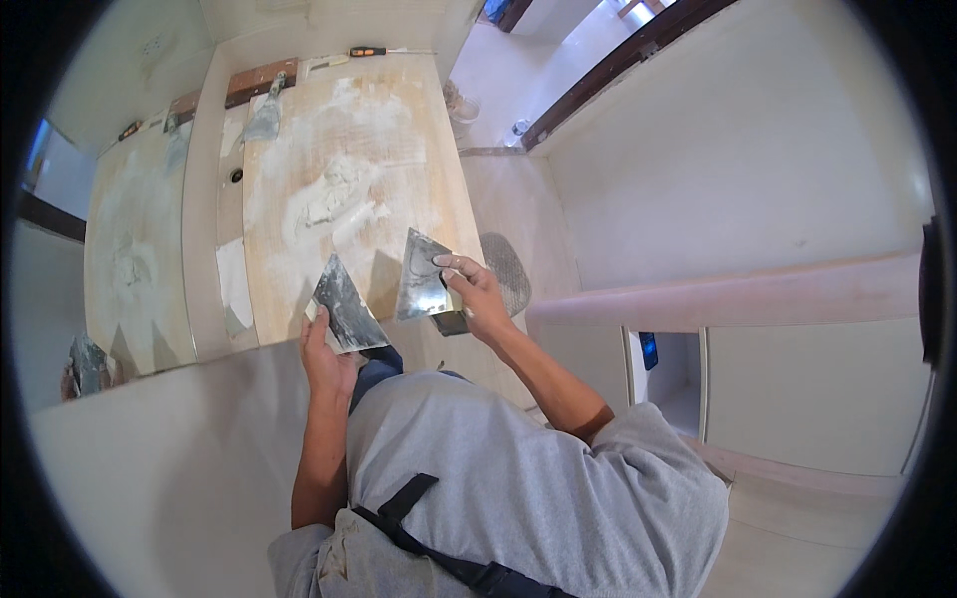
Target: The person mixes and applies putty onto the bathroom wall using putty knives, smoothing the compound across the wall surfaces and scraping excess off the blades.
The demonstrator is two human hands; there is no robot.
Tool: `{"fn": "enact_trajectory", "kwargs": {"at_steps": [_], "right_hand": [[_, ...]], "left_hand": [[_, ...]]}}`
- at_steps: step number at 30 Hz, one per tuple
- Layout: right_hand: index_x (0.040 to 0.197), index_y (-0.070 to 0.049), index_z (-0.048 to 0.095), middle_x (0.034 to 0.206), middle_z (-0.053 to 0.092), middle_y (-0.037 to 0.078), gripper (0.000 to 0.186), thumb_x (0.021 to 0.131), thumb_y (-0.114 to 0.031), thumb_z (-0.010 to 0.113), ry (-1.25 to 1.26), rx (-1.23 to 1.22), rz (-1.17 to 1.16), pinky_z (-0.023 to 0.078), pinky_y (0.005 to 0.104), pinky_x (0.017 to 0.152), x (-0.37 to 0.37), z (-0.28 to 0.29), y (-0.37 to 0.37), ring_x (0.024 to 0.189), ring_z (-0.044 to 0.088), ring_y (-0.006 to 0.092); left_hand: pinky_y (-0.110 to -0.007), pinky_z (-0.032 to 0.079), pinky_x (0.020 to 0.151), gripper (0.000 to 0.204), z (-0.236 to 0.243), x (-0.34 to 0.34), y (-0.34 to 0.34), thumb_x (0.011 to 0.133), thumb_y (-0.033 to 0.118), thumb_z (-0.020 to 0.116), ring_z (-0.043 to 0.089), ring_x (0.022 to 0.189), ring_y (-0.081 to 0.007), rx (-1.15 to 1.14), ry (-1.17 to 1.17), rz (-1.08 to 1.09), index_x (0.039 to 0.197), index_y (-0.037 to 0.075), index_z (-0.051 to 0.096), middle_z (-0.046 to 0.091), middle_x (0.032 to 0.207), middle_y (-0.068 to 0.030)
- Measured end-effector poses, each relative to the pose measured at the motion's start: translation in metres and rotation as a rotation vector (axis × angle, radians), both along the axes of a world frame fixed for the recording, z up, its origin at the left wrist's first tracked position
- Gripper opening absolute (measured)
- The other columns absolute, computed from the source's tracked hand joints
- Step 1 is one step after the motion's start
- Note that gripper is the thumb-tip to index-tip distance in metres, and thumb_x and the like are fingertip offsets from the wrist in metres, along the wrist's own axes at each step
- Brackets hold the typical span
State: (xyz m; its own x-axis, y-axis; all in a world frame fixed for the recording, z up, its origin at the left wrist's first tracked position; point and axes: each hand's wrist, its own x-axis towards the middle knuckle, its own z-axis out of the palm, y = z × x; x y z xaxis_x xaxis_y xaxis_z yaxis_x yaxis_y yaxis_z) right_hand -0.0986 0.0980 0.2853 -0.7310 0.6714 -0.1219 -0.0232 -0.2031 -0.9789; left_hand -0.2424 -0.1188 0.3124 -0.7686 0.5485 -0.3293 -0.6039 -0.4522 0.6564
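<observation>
My left hand (327, 361) is closed round a wide putty knife (351, 314), its grey blade smeared with white paste and pointing up and away. In my right hand (480, 296) is a second putty knife (420, 281), with a shinier blade that my fingertips press on. The two blades are a short way apart, over the near edge of a wooden tabletop (414, 154). Farther back on that wood lies a spread heap of white putty (334, 197). Both handles are mostly hidden.
A third scraper (263, 122) leans on a reddish wood block (249, 84) at the far left. A screwdriver (368, 51) lies along the back edge. A mirror (135, 229) stands at left. To the right, a phone (649, 349) is in an open cabinet niche (680, 384).
</observation>
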Motion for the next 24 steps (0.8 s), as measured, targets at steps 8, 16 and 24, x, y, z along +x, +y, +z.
{"fn": "enact_trajectory", "kwargs": {"at_steps": [8, 16, 24], "right_hand": [[0.148, -0.003, 0.050, 0.131, 0.064, 0.009, 0.056, 0.093, 0.005, 0.057, 0.308, -0.351, 0.034, 0.054, 0.0339, 0.092, 0.018, -0.015, -0.029, 0.112, 0.063, 0.0189], [0.122, -0.009, 0.054, 0.126, 0.058, 0.008, 0.026, 0.103, -0.026, 0.061, 0.274, -0.713, -0.050, 0.059, 0.0475, 0.086, -0.002, -0.055, -0.020, 0.111, 0.061, 0.0255], [0.106, -0.006, 0.072, 0.090, 0.073, -0.001, 0.020, 0.101, -0.025, 0.065, -0.165, 0.134, -0.054, 0.051, 0.0267, 0.058, -0.014, -0.089, 0.032, 0.068, 0.064, 0.0098]], "left_hand": [[-0.037, 0.055, 0.093, 0.030, -0.036, -0.024, 0.004, 0.103, 0.021, 0.055, 0.067, 0.110, -0.0182, 0.216, -0.065, -0.164, 0.130, 0.008, 0.058, 0.068, 0.121, -0.0030], [-0.036, 0.055, 0.087, 0.033, -0.029, -0.030, 0.007, 0.103, 0.022, 0.057, 0.066, 0.107, -0.0167, 0.088, 0.066, -0.119, 0.134, 0.010, 0.057, 0.066, 0.123, -0.0018], [-0.031, 0.055, 0.078, 0.041, -0.056, -0.044, 0.005, 0.104, 0.022, 0.056, 0.062, 0.109, -0.0120, -0.121, 0.228, -0.058, 0.142, 0.009, 0.049, 0.064, 0.123, -0.0028]]}}
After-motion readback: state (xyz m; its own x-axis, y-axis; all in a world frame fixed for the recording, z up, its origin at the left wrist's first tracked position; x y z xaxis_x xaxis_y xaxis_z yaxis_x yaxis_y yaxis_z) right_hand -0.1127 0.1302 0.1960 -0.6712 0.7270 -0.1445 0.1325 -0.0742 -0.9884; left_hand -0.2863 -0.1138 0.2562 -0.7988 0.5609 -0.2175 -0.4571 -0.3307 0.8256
